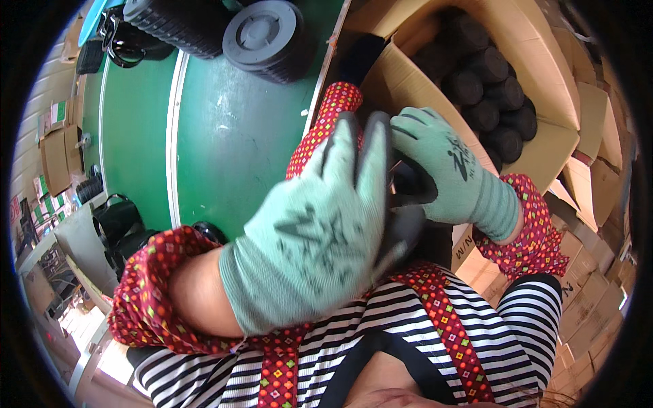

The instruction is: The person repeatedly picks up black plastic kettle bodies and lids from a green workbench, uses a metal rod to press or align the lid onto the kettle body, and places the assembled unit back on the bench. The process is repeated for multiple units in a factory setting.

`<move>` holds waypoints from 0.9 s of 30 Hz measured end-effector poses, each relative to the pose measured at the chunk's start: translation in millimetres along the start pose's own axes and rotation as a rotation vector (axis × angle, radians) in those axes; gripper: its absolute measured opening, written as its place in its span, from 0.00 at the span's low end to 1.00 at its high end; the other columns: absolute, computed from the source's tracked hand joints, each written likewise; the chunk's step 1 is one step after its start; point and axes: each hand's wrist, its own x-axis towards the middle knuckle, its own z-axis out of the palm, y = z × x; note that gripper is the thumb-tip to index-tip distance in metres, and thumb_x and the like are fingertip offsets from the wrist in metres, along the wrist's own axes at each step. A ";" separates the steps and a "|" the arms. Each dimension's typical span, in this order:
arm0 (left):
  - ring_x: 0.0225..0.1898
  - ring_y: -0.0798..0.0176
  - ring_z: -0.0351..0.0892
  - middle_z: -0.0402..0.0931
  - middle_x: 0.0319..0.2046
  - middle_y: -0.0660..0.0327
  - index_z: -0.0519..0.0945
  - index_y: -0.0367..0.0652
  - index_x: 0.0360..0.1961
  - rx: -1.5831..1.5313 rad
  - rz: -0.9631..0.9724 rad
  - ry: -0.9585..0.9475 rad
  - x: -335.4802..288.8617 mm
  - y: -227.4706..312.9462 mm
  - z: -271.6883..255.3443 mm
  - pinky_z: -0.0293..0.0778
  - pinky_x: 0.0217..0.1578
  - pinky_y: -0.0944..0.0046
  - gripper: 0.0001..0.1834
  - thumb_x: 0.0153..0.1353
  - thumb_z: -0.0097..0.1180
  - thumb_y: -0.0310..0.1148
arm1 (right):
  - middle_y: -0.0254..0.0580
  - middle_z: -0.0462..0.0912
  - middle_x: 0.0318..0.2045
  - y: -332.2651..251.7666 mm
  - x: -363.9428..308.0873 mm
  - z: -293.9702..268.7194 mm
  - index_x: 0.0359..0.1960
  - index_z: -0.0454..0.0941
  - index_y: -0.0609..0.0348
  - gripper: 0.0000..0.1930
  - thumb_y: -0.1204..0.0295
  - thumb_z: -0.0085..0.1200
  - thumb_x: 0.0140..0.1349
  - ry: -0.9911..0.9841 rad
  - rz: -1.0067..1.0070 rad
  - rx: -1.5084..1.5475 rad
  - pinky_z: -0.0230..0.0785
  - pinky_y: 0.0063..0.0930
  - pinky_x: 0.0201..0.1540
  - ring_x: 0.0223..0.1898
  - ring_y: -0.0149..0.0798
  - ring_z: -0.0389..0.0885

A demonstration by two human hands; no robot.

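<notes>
Both hands wear pale green gloves with black palms and meet in front of my body. My left hand (320, 214) has its fingers stretched upward, and its thumb side is smeared by motion. Close beside it, my right hand (442, 160) curls its fingers round a dark, glossy thing (410, 178). Most of that thing is hidden between the gloves, so its kind cannot be made out. Just past my right hand stands an open cardboard box (425, 92) holding several black round-ended pieces (484, 85).
A green work surface (231, 146) with a pale strip (175, 136) lies to the left. On its far end stand stacks of black ribbed round pieces (265, 41). Black cup-like pieces (119, 221) are at the near left. Closed cartons (581, 299) are piled at the right.
</notes>
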 end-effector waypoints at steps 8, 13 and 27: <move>0.37 0.35 0.83 0.81 0.35 0.45 0.81 0.37 0.50 -0.150 0.152 -0.164 38.9 -93.0 13.3 0.79 0.39 0.47 0.20 0.59 0.65 0.37 | 0.45 0.77 0.39 -59.6 -14.1 -16.6 0.66 0.78 0.57 0.36 0.59 0.68 0.54 -0.005 0.250 -0.230 0.68 0.46 0.43 0.40 0.49 0.77; 0.40 0.34 0.83 0.83 0.38 0.43 0.82 0.36 0.49 -0.229 0.368 -0.106 67.9 -127.1 36.3 0.80 0.43 0.47 0.27 0.55 0.62 0.46 | 0.48 0.77 0.39 -84.3 -13.2 -34.4 0.68 0.75 0.64 0.37 0.66 0.67 0.53 -0.166 0.342 -0.256 0.71 0.46 0.37 0.37 0.51 0.79; 0.55 0.41 0.81 0.81 0.54 0.50 0.84 0.41 0.55 0.041 0.519 0.504 36.2 -77.7 23.8 0.79 0.56 0.47 0.27 0.52 0.73 0.32 | 0.55 0.83 0.46 -82.2 -23.8 -49.3 0.64 0.77 0.65 0.25 0.69 0.58 0.66 -0.146 0.262 -0.236 0.74 0.46 0.44 0.42 0.56 0.81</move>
